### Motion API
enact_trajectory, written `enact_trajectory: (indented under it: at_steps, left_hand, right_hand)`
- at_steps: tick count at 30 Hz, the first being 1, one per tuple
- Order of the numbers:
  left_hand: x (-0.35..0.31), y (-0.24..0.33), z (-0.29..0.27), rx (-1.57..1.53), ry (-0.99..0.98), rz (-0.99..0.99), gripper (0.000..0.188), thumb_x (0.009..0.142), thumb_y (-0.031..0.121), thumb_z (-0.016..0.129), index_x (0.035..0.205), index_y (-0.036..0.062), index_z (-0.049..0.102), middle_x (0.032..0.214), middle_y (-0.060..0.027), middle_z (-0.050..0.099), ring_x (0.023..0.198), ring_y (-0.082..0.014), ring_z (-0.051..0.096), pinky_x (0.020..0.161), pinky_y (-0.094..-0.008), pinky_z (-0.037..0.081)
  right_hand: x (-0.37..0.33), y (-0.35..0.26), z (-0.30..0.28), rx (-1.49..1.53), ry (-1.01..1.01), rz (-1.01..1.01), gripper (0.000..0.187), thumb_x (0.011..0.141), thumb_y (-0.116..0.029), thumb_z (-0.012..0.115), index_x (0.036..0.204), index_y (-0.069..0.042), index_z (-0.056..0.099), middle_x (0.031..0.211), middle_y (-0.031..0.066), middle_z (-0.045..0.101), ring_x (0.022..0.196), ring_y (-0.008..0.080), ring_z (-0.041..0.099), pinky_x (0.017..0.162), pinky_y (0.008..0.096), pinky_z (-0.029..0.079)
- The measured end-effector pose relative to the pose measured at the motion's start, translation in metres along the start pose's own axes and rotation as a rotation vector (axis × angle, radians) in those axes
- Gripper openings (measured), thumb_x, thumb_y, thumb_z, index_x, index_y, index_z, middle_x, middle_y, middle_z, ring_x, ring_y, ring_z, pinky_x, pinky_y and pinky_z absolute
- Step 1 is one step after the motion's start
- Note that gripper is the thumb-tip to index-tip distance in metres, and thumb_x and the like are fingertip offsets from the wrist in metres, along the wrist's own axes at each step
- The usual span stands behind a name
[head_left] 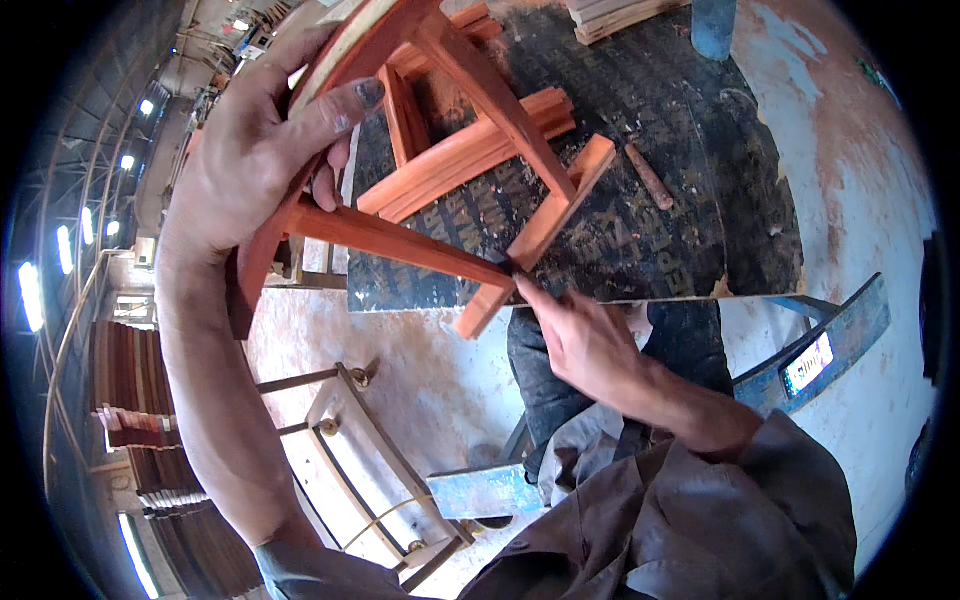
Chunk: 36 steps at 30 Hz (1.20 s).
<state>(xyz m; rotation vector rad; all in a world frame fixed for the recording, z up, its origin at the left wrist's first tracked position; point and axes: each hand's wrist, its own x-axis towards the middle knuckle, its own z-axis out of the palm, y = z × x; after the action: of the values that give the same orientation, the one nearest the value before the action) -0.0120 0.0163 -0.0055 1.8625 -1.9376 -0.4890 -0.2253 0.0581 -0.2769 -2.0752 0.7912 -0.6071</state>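
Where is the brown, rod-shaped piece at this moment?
In the head view, the rod-shaped piece lies right of centre on the dark tabletop, near the reddish crossbar, beyond the right hand.

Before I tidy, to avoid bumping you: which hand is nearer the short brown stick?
Right: right hand, pictured below the stick; left hand, farther left, gripping the wooden frame.

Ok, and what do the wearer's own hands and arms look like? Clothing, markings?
Two ungloved hands, left hand and right hand, with bare forearms. The left thumbnail looks dark, with pale smudges on the thumb. The left sleeve and right sleeve are loose, creased, greyish cloth. No wristwatch or cables visible.
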Motion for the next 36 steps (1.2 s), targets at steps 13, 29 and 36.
enact_trajectory:
  at_steps: [13, 29, 36]
  left_hand:
    - [-0.004, 0.000, 0.000, 0.041, 0.055, -0.083, 0.073, 0.099, 0.038, 0.071, 0.153, -0.0031, 0.044, 0.070, -0.0031, 0.062, 0.051, -0.0093, 0.060, 0.049, -0.0220, 0.050]
    - [0.002, -0.009, -0.002, 0.083, 0.053, -0.087, 0.069, 0.100, 0.040, 0.068, 0.153, 0.0018, 0.047, 0.071, -0.0034, 0.062, 0.050, -0.0096, 0.060, 0.047, -0.0232, 0.050]
    - [-0.005, 0.025, 0.008, 0.244, 0.056, -0.049, 0.055, 0.098, 0.033, 0.070, 0.142, 0.0022, 0.057, 0.080, -0.0057, 0.070, 0.066, -0.0137, 0.068, 0.057, -0.0282, 0.052]
  right_hand:
    - [-0.029, 0.014, -0.017, 0.002, 0.152, -0.233, 0.054, 0.093, -0.001, 0.064, 0.146, -0.001, 0.055, 0.085, 0.0218, 0.066, 0.072, 0.0381, 0.068, 0.061, 0.0465, 0.056]
    - [-0.017, 0.005, 0.000, 0.005, 0.086, -0.125, 0.051, 0.095, 0.000, 0.063, 0.145, 0.001, 0.055, 0.091, 0.0261, 0.067, 0.078, 0.0409, 0.070, 0.068, 0.0468, 0.056]
    - [0.005, 0.007, 0.010, 0.033, 0.059, -0.077, 0.054, 0.096, 0.000, 0.060, 0.149, -0.001, 0.051, 0.093, 0.0275, 0.066, 0.083, 0.0454, 0.068, 0.071, 0.0522, 0.055]
